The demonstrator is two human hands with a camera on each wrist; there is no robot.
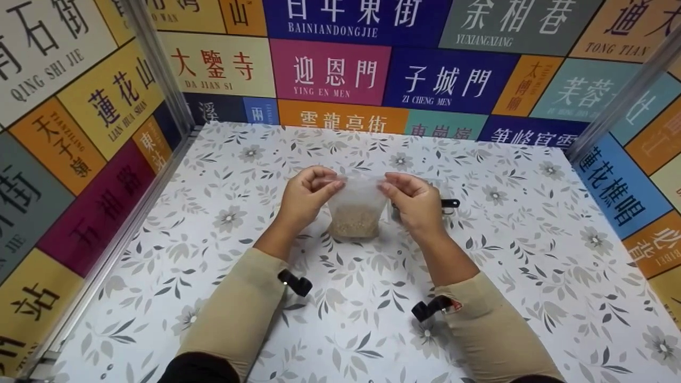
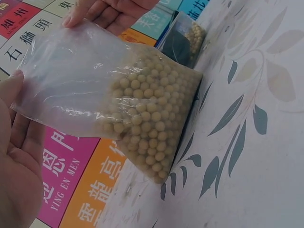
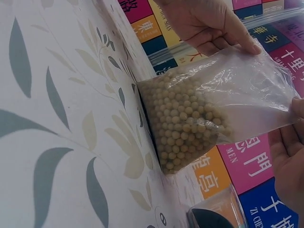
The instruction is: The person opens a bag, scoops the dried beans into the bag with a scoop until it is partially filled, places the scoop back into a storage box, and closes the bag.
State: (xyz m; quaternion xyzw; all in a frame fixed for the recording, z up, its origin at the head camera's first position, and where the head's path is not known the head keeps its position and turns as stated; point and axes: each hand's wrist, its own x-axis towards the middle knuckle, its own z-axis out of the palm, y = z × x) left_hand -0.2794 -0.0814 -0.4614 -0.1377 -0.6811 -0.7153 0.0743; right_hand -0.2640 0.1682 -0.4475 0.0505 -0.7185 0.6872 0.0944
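Note:
A clear plastic bag [image 1: 359, 199] stands upright on the table, its lower part filled with round, pale yellow beans [image 2: 147, 114]. At the bag's top left corner, my left hand [image 1: 308, 194] pinches the edge between thumb and fingers. My right hand [image 1: 417, 202] pinches the opposite top corner in the same way. The upper part of the bag is stretched between them, and its base sits right at the tabletop in both wrist views.
Behind my right hand stands a clear container [image 2: 183, 42] with more beans and a dark object inside. A black handle [image 1: 451, 203] sticks out beside that hand. The table [image 1: 340, 330] has a leaf-patterned cover, with sign-printed walls [image 1: 330, 72] around it.

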